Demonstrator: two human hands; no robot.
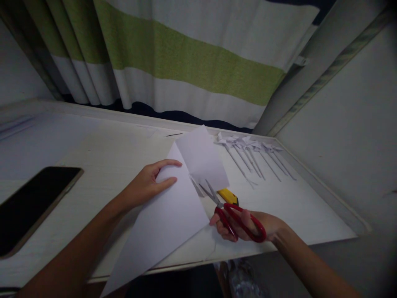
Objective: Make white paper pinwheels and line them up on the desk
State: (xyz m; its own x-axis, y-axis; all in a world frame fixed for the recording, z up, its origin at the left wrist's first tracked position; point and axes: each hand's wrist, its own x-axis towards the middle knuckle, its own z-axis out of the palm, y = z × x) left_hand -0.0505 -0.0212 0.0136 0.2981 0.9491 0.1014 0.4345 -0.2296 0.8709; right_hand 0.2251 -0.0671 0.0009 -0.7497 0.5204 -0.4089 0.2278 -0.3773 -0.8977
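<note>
My left hand grips the edge of a white paper sheet, thumb and forefinger lying over its face. The sheet slants down past the table's front edge. In my right hand is a pair of red-handled scissors, with fingers through the loops. Its blades are parted and point up and left, close to the sheet's right edge. Behind them lies a second, squarish paper piece; whether it is still joined to the sheet I cannot tell. A yellow-and-black tool lies partly under that piece, its kind unclear.
Several white paper pinwheel-like shapes on thin sticks lie in a row at the back right. A phone rests at the left. A thin dark stick lies near the back ledge, below a striped curtain.
</note>
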